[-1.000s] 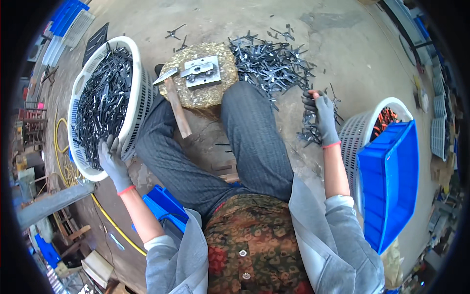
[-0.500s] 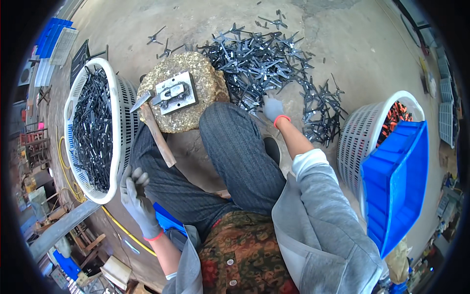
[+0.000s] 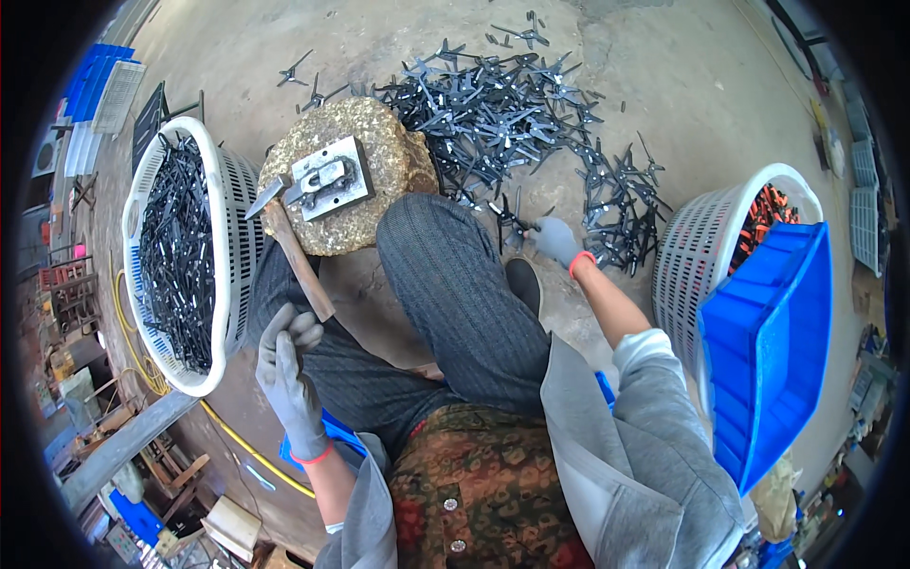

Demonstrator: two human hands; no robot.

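Observation:
My right hand [image 3: 555, 240], in a grey glove with a red cuff, is closed on a black plier-like tool [image 3: 509, 220] with splayed arms. It is just off the floor beside my shoe. Beyond it lies a loose pile of similar black tools [image 3: 502, 114]. My left hand [image 3: 292, 379], gloved alike, is raised over my left thigh, fingers loosely bent and apart, with nothing visible in it. A hammer [image 3: 301, 261] leans its head on a round stone block [image 3: 389, 142], its wooden handle toward me. On the block sits a metal plate with a raised fixture [image 3: 332, 180].
At left stands a white basket [image 3: 227, 256] full of black pieces. To the right, another white basket [image 3: 678, 266] holds orange-and-black pieces, with a blue bin [image 3: 758, 351] against it. A yellow hose [image 3: 251, 446] runs along the floor at lower left.
My right hand has drawn back from the pile's near edge toward me and slightly right, with a black plier-like tool now in it. My left hand has moved up and to the right.

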